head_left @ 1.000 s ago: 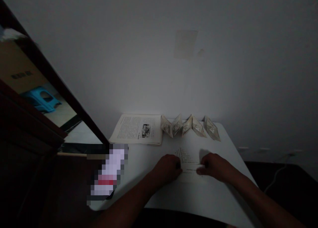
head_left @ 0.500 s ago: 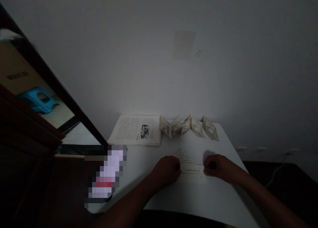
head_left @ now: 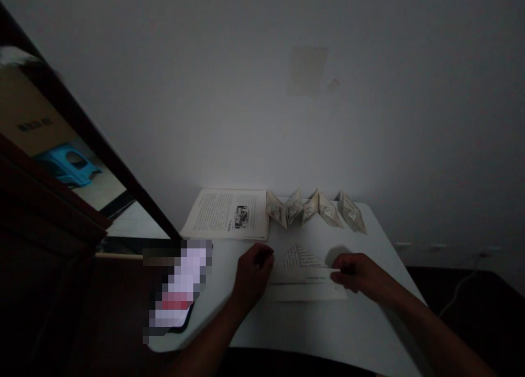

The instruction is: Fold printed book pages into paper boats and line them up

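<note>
A printed sheet of paper [head_left: 305, 270] lies on the white table [head_left: 328, 328], folded into a triangle on top with a flat strip along the bottom. My left hand [head_left: 252, 273] is curled at the sheet's left edge, fingers closed against the paper. My right hand [head_left: 356, 272] pinches the right end of the bottom strip between thumb and fingers. The room is dim, so fine finger detail is hard to see.
An open book [head_left: 227, 213] lies at the table's back left. Three folded paper boats [head_left: 315, 208] stand in a row along the wall. A blurred-out phone-like object [head_left: 178, 289] sits at the left edge. A dark wooden frame [head_left: 61, 213] stands on the left.
My left hand slid left to the sheet's edge, uncovering the triangular fold. The bottom strip now shows along the paper's full width. My right hand stayed on the right end.
</note>
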Motion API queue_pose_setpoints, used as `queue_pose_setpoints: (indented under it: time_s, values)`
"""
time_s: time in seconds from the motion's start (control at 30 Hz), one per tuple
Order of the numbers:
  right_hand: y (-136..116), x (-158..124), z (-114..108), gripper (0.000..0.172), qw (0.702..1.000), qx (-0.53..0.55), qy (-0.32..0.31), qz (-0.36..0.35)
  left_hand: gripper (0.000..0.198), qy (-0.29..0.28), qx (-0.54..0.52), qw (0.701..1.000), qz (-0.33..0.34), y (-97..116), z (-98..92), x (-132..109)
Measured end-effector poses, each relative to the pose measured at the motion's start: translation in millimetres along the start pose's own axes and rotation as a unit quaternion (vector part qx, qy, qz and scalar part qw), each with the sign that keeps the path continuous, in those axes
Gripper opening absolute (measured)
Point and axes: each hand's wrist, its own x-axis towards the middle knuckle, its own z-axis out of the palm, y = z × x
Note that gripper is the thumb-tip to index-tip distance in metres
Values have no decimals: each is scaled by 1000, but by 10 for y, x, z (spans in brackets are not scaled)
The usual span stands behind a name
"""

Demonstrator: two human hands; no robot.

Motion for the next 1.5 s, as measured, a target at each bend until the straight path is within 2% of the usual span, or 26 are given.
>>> queue_pose_setpoints:
  time_s: [0.07, 0.13, 0.2, 0.3, 0.37, 0.47, 0.67, 0.77, 0.83, 0.9, 1.0, 1.13, 1.2, 1.3, 1.4, 1.5]
  values:
    - [26, 20, 17, 21, 999, 43, 0, 12, 8, 17, 24, 999, 26, -17, -49, -10]
    - [45, 41, 43, 22, 996, 83, 2, 12, 8, 8, 70, 993, 94, 22, -63, -59]
    - [50, 58, 79, 24, 993, 120, 5, 7, 13, -26, 107, 975, 195, 100, -35, -144]
    - [21, 63, 147, 27, 985, 170, 23, 19, 37, -96, 192, 934, 286, 209, 77, -283]
    - [-20, 46, 194, 29, 975, 217, 36, 39, 40, -128, 247, 909, 310, 231, 171, -343]
    - [-89, -2, 251, 30, 954, 295, 35, 48, 24, -111, 311, 888, 319, 194, 278, -365]
    - [-155, -53, 281, 38, 917, 396, -49, 3, 15, -20, 334, 881, 336, 139, 278, -298]
    - [-120, -15, 274, 34, 905, 423, -50, -4, 15, -2, 316, 885, 342, 127, 238, -277]
    - [-77, 30, 275, 34, 904, 426, -30, -1, 16, -1, 302, 892, 336, 106, 217, -271]
    - [-40, 75, 284, 34, 918, 396, 11, -6, 17, 2, 280, 902, 329, 82, 203, -266]
    - [-34, 115, 309, 39, 953, 289, 78, -52, 19, 15, 225, 921, 318, 74, 190, -253]
    - [-108, 125, 349, 44, 978, 149, 111, -98, 18, 23, 118, 953, 277, 169, 173, -228]
    - [-143, 131, 366, 41, 980, 127, 116, -104, 11, 14, 65, 974, 216, 248, 157, -215]
    - [-177, 139, 381, 31, 979, 138, 106, -108, 9, 2, 20, 997, 72, 339, 128, -184]
    - [-193, 133, 386, 28, 978, 151, 99, -100, 11, -16, -48, 998, -37, 350, 114, -133]
    - [-180, 121, 396, 29, 976, 173, 91, -98, 16, -34, -138, 986, -85, 308, 118, -68]
